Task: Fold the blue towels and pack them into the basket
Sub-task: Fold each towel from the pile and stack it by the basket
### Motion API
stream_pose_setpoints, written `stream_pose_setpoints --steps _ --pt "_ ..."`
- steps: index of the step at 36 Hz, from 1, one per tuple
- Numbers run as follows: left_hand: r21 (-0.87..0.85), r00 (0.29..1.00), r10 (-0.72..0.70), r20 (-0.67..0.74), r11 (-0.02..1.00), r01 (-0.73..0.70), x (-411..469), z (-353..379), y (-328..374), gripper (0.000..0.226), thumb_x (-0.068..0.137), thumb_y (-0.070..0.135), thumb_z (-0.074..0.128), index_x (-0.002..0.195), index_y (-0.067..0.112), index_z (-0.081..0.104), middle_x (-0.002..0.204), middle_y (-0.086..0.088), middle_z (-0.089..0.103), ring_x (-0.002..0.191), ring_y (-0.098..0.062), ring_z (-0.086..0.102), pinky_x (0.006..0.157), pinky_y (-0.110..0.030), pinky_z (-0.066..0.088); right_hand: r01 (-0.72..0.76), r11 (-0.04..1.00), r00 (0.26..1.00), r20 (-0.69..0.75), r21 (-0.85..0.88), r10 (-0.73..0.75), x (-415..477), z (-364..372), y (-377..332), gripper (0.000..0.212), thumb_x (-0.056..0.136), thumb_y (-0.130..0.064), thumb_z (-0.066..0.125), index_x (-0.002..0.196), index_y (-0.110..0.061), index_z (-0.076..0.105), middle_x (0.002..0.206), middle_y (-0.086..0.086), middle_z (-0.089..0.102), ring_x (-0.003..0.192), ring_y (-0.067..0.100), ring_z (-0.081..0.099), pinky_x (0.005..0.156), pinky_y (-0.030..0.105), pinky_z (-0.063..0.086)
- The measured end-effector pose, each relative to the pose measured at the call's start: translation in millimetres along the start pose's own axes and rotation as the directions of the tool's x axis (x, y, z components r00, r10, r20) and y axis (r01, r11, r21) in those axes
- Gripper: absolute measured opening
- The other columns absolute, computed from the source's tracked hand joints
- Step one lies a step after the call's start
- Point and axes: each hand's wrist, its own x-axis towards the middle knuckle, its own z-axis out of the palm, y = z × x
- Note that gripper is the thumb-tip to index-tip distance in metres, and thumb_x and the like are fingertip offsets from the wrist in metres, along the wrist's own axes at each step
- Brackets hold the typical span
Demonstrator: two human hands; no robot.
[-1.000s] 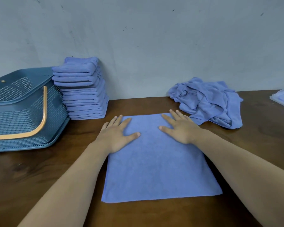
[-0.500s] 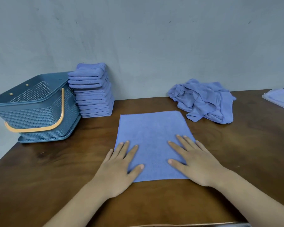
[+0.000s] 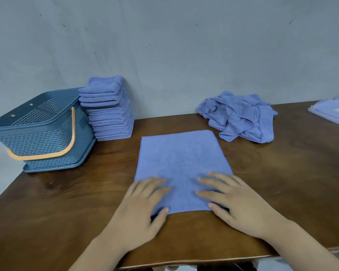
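A blue towel (image 3: 179,161) lies flat as a rectangle in the middle of the wooden table. My left hand (image 3: 143,210) rests flat on its near left corner, fingers straight. My right hand (image 3: 235,200) presses flat on the near right corner. A tall stack of folded blue towels (image 3: 109,109) stands against the wall at the back left. Left of the stack is the blue perforated basket (image 3: 41,130) with an orange handle, tipped on its side. A crumpled heap of unfolded blue towels (image 3: 239,116) lies at the back right.
A clear plastic lid or packet (image 3: 333,111) lies at the far right edge of the table (image 3: 67,202). A grey wall runs close behind the table. The near table edge is just below my wrists.
Both hands slid along the towel from its far edge to its near edge, smoothing it. The view has pulled back and shifted, showing more of the table and the basket.
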Motion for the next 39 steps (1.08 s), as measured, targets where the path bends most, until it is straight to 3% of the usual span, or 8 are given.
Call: stream_pose_setpoints --steps 4,13,16,20,25,29,35,39 --pt "-0.054 0.988 0.137 -0.068 0.989 -0.141 6.2 13.4 33.5 0.031 0.107 0.047 0.056 0.133 0.033 0.066 0.133 0.021 0.059 0.127 -0.005 0.055 0.107 -0.030 0.044 0.050 0.997 0.999 -0.017 0.056 -0.049 -4.6 4.9 -8.2 0.041 0.105 -0.030 0.056 0.139 -0.051 0.063 0.152 -0.034 0.048 0.142 0.000 0.045 0.107 0.036 0.050" --pt "0.011 0.979 0.128 -0.159 0.992 -0.128 10.5 16.2 42.6 0.020 0.105 0.044 0.059 0.098 0.037 0.076 0.101 0.021 0.066 0.092 -0.005 0.064 0.078 -0.029 0.056 0.021 0.990 0.998 -0.064 0.140 -0.012 -6.6 2.3 -12.9 0.039 0.098 -0.030 0.059 0.129 -0.052 0.071 0.147 -0.034 0.054 0.138 -0.002 0.049 0.103 0.034 0.051" --pt "0.121 0.975 0.139 -0.175 0.986 -0.119 14.5 18.0 48.1 0.025 0.105 0.038 0.055 0.090 0.032 0.075 0.094 0.016 0.068 0.083 -0.011 0.066 0.071 -0.030 0.059 0.010 0.988 0.998 -0.067 0.153 0.001 -2.9 0.9 -15.4 0.029 0.102 -0.049 0.061 0.130 -0.050 0.069 0.143 -0.036 0.054 0.136 -0.006 0.047 0.105 0.031 0.049" --pt "0.082 0.985 0.055 -0.162 0.996 -0.042 17.3 14.5 52.9 0.023 0.107 0.034 0.054 0.093 0.029 0.072 0.094 0.014 0.066 0.083 -0.012 0.065 0.075 -0.030 0.058 -0.044 0.989 0.996 -0.068 0.143 0.054 -1.2 -0.7 -17.9 0.044 0.100 -0.069 0.056 0.136 -0.047 0.065 0.137 -0.034 0.058 0.131 -0.009 0.050 0.107 0.026 0.047" --pt "-0.018 0.993 -0.005 -0.116 1.000 0.003 18.2 15.8 52.9 0.012 0.109 0.032 0.055 0.099 0.030 0.062 0.098 0.016 0.058 0.088 -0.012 0.058 0.081 -0.035 0.054 -0.101 0.990 0.976 -0.185 0.101 0.118 1.1 -1.8 -20.2 0.021 0.094 -0.048 0.069 0.113 -0.040 0.075 0.117 -0.027 0.068 0.110 -0.004 0.062 0.090 0.027 0.056" --pt "0.010 0.991 0.006 -0.135 1.000 -0.004 23.5 23.6 60.2 0.026 0.101 0.059 0.055 0.101 0.033 0.057 0.098 0.018 0.056 0.090 -0.011 0.054 0.077 -0.032 0.048 -0.109 0.992 0.974 -0.191 0.064 0.119 1.2 1.9 -19.5 0.011 0.098 -0.039 0.065 0.107 -0.040 0.070 0.111 -0.026 0.067 0.102 -0.003 0.061 0.082 0.025 0.055" --pt "0.152 0.989 0.003 -0.150 0.988 0.020 47.0 35.1 66.1 0.028 0.100 0.054 0.053 0.107 0.034 0.070 0.102 0.013 0.062 0.091 -0.016 0.060 0.074 -0.033 0.049 -0.114 0.989 0.981 -0.148 0.092 0.127 -2.8 -1.0 -14.3 0.015 0.104 -0.043 0.058 0.115 -0.042 0.068 0.117 -0.028 0.064 0.108 -0.005 0.060 0.088 0.019 0.052" --pt "0.051 0.988 -0.040 -0.147 0.998 0.048 25.5 26.2 42.7 0.023 0.099 0.050 0.053 0.105 0.038 0.072 0.105 0.019 0.065 0.095 -0.011 0.065 0.076 -0.030 0.055 -0.195 0.971 0.971 -0.110 0.138 0.211 -20.7 -8.6 4.2 0.025 0.099 -0.040 0.067 0.123 -0.043 0.071 0.131 -0.033 0.062 0.122 -0.010 0.057 0.098 0.018 0.052"
